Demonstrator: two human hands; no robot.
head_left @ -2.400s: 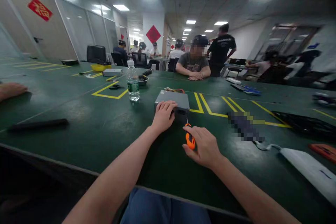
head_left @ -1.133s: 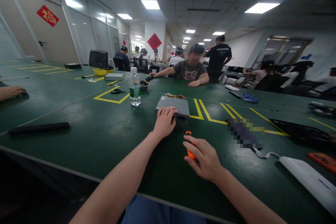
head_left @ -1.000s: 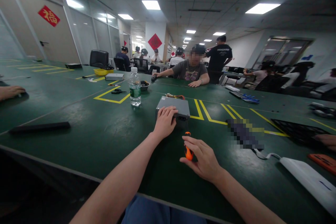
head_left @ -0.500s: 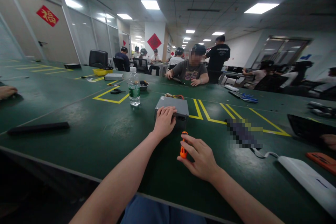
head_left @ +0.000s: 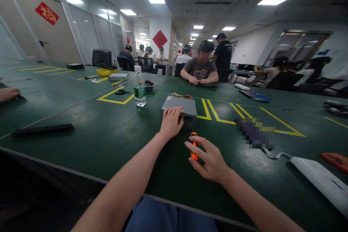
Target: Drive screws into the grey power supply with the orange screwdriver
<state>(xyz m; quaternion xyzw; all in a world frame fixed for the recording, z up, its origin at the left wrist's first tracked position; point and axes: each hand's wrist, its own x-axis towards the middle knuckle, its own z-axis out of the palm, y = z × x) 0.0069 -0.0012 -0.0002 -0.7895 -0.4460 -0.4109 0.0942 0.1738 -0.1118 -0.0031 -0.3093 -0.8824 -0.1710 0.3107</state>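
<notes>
A grey metal power supply unit (head_left: 187,106) stands on the green table, with a bundle of coloured wires (head_left: 179,96) at its far side. My left hand (head_left: 171,121) lies over its near left edge, fingers curled on the top and front. In front of its near right corner is an orange-handled screwdriver (head_left: 194,155), held upright, its thin shaft pointing at the unit. My right hand (head_left: 210,161) has thumb and fingers around that handle, some fingers spread off it. Where the tip meets the unit is too small to make out.
A water bottle (head_left: 140,92) stands left of the unit, near a metal bowl (head_left: 149,86). A black bar (head_left: 43,129) lies at the left, a white power bank (head_left: 317,177) with cable at the right. Across the table a person (head_left: 199,70) sits working.
My right-hand fingers have shifted and opened a little around the screwdriver handle. My left hand stays on the power supply unit. The person opposite has brought both hands together.
</notes>
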